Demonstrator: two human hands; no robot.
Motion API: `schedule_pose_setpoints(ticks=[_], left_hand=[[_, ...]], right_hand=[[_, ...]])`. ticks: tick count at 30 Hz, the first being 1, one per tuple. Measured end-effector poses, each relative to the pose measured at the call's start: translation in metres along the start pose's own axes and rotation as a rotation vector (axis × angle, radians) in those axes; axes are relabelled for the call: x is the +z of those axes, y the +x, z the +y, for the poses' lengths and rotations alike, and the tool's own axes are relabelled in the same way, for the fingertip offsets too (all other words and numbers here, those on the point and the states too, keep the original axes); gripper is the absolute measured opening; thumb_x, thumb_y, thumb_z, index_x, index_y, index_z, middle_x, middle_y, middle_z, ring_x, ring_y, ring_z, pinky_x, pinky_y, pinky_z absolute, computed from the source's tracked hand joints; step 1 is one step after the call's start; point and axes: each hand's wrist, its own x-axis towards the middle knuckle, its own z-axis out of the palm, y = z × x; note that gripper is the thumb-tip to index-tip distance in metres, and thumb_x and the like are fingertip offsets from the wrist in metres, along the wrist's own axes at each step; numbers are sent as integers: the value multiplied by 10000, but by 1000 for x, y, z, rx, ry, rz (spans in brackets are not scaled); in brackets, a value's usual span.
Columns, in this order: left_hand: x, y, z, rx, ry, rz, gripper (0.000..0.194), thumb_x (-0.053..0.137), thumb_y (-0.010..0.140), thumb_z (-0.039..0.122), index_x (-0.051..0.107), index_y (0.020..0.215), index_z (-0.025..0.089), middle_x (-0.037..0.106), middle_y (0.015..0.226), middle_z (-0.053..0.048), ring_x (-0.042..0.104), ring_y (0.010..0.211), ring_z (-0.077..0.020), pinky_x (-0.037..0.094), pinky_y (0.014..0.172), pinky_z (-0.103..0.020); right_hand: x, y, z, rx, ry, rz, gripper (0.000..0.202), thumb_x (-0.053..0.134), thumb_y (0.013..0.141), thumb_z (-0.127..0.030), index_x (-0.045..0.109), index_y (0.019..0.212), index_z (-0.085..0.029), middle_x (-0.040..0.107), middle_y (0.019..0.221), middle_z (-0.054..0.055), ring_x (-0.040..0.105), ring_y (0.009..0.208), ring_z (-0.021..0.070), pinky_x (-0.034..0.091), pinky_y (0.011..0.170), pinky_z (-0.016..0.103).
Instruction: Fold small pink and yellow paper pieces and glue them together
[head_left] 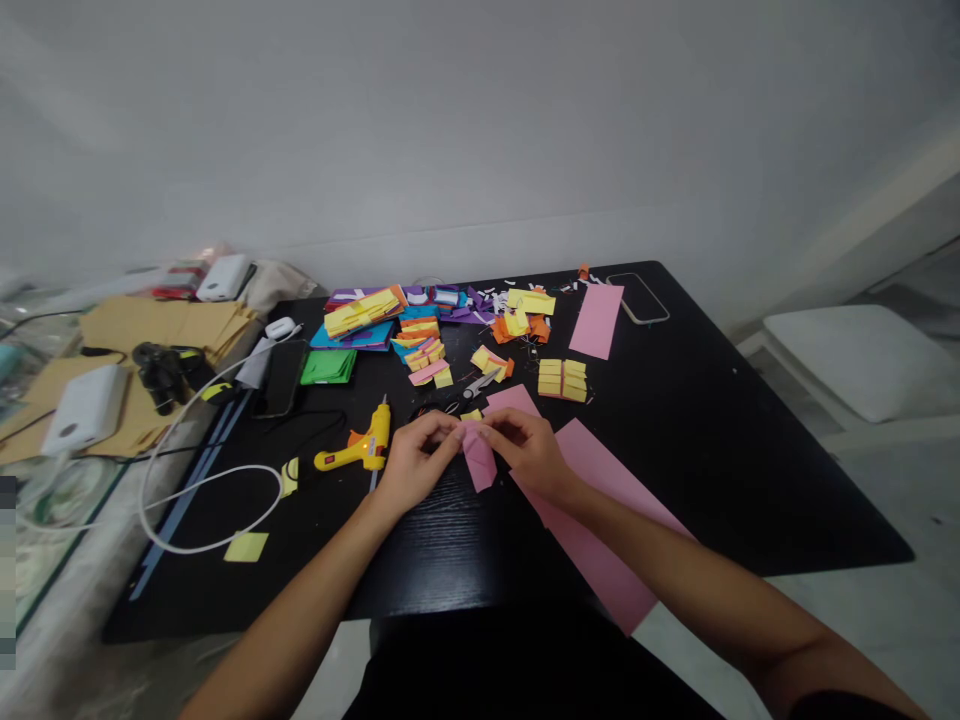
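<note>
Between both hands, above the black table, is a small folded piece of pink paper (479,458). My left hand (418,455) pinches its upper left edge, and my right hand (529,452) grips the upper right edge. A bit of yellow paper shows just behind its top. Beyond the hands lie grey-bladed scissors (480,386), their handles partly hidden. A yellow glue gun (361,442) rests left of my left hand, nozzle pointing away. Pink paper sheets (600,530) spread under and beside my right forearm.
Folded yellow strips (562,380), a green paper stack (328,366) and colourful paper piles (364,312) cover the back. Phones (280,380) lie at left and far right. A white cable (217,545) loops across the left side. A white stool (832,360) stands right.
</note>
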Motion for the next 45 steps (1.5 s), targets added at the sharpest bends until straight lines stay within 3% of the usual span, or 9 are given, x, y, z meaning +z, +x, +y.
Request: schedule_pose_setpoints(ticks=[9,14,22,37,45], left_hand=[[-1,-1,-1,-47,3,11,273,665,936,423,700,852,165,622,671,9,524,563,-100,424,543,-217],[3,-2,-8,-99,-110,-46,300,785,848,417,678,996,178,687,791,-12,623,680,-126,505,632,-232],[4,1,-4,-189,-170,-65,320,768,841,477,688,869,169,612,658,20,571,574,-111,491,563,-229],[4,-2,-10,-121,-4,-136,298,688,922,463,703,922,165,625,726,12,539,652,-122,435,635,-243],[-2,-1,-1,-95,21,-189,290,648,952,444,703,919,161,543,687,33,464,632,-109,350,583,-231]], right_hand=[[1,2,3,40,32,-73,236,746,871,-437,774,909,-207,778,893,36,721,836,196,585,815,327],[-1,4,7,22,33,-33,254,747,865,-456,775,889,-205,773,880,37,707,827,194,576,794,319],[-2,6,6,19,61,-12,251,765,847,-464,763,850,-213,748,836,21,681,816,189,566,789,314],[-2,6,7,134,173,-43,295,810,797,-495,773,859,-209,737,849,20,676,799,182,574,738,301],[-5,8,4,143,147,-84,317,808,802,-518,793,849,-204,752,820,25,701,760,188,607,741,330]])
